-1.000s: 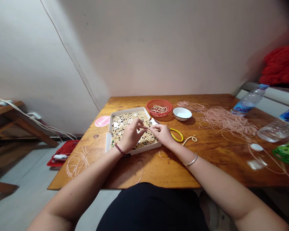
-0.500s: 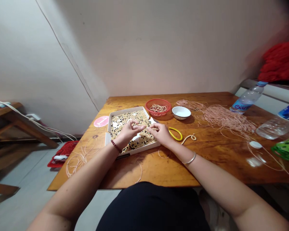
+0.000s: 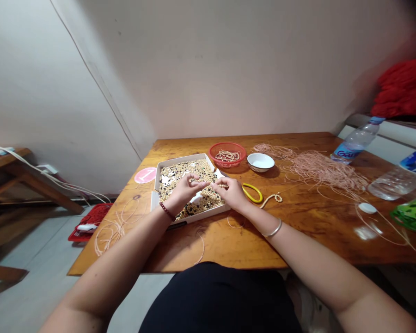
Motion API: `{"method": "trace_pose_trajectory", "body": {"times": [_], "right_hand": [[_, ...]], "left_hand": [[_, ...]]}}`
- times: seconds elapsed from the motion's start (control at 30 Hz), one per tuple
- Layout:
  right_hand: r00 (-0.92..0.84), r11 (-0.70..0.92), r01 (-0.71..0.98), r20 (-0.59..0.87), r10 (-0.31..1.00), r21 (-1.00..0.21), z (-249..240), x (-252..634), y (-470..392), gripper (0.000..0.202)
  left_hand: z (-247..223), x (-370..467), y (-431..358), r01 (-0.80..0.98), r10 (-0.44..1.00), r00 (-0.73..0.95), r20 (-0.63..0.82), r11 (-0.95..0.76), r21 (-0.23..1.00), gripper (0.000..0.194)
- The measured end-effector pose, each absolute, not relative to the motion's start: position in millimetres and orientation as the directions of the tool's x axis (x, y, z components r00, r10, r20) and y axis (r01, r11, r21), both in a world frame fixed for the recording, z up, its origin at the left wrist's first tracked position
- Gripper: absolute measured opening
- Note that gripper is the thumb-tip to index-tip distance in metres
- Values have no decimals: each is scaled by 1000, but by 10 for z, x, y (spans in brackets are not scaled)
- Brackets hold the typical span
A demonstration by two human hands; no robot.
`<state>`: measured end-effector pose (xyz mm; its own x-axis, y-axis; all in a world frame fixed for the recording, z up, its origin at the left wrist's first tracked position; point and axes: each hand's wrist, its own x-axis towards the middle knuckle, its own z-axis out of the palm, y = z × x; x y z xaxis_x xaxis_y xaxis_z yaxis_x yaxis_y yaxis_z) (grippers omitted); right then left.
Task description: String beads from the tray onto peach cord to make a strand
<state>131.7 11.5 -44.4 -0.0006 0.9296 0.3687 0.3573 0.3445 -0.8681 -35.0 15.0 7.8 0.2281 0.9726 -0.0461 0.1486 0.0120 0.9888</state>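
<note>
My left hand (image 3: 183,192) hovers over a shallow white box (image 3: 204,213) of small cream, brown and black beads (image 3: 182,167). Its thumb and index finger are pinched together. Facing it, fingertip to fingertip, my right hand (image 3: 233,193) is also in a pinch above the box's right side. Whatever lies between the fingertips is too small to make out. Just right of my right hand lie a yellow looped handle (image 3: 258,196) and a short string of cream beads (image 3: 273,199). A thin pink cord (image 3: 236,226) loops on the table below my right wrist.
Behind the box stand a red plastic basket (image 3: 213,152) with bead strands and a white bowl (image 3: 260,167). A heap of pink cords (image 3: 324,170) spreads rightward to the water bottles (image 3: 350,150). More cords (image 3: 113,231) lie at left, near a round pink card (image 3: 144,175).
Both hands keep nearly the same pinched pose over the box. The view has shifted very slightly; nothing else visibly moved.
</note>
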Motion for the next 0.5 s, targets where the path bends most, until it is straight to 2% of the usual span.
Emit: {"method": "trace_pose_trajectory", "body": {"times": [0.5], "right_hand": [[-9,358,365,381,924,-859,-449,1318,117,31]], "left_hand": [[66,-361,154,153,969,245,-37,-1,988,45]]}}
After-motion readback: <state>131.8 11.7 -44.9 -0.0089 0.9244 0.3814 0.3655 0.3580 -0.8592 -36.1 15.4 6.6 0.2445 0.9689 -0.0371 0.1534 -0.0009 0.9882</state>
